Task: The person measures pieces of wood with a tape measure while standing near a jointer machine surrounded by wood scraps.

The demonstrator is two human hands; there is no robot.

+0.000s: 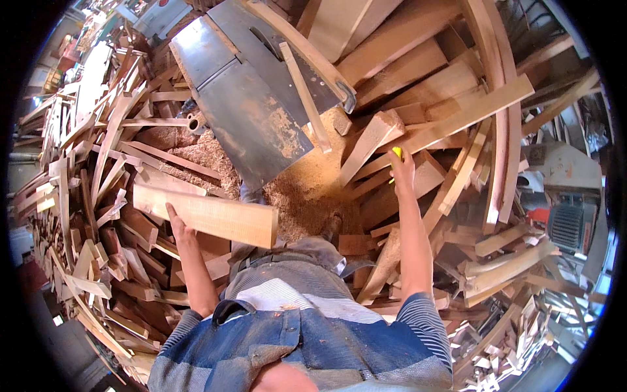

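Observation:
My left hand (181, 228) grips a thick, pale wooden board (209, 214), held level in front of my left side above the scrap wood. Its fingers wrap around the near long edge, and the underside of the grip is hidden. Out to the right, my right hand (403, 171) is closed around a small bright yellow object (397, 151). Fingers cover most of it, so its kind is unclear. Just beyond that hand, a long narrow board (467, 114) slants across the woodpile; whether the hand touches it I cannot tell.
A steel-topped saw table (251, 124) stands ahead, with a thin wooden strip (304, 95) over its right side. Sawdust (310, 189) covers the floor below. Offcuts (140, 261) heap up at left, heavy timbers (398, 65) at right. A motor (565, 225) sits far right.

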